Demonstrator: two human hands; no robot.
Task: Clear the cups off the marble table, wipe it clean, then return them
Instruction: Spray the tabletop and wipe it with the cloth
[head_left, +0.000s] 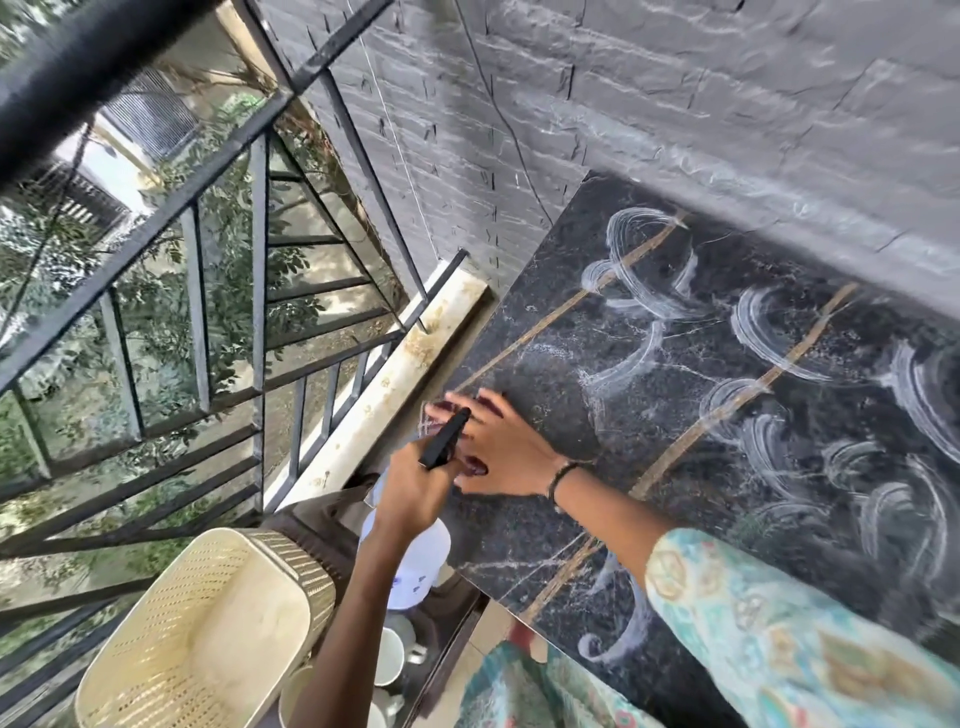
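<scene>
Marble table lies under right fingers, seemingly touching.

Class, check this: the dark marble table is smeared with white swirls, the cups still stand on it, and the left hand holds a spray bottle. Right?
Not quite. The head view shows no cups on the dark marble table; white cups sit below, beside it. The rest holds: left hand, white spray bottle.

I'm on a home balcony: black metal railing at the frame's left with trees beyond, grey brick wall along the top, marble worktop against it.
</scene>
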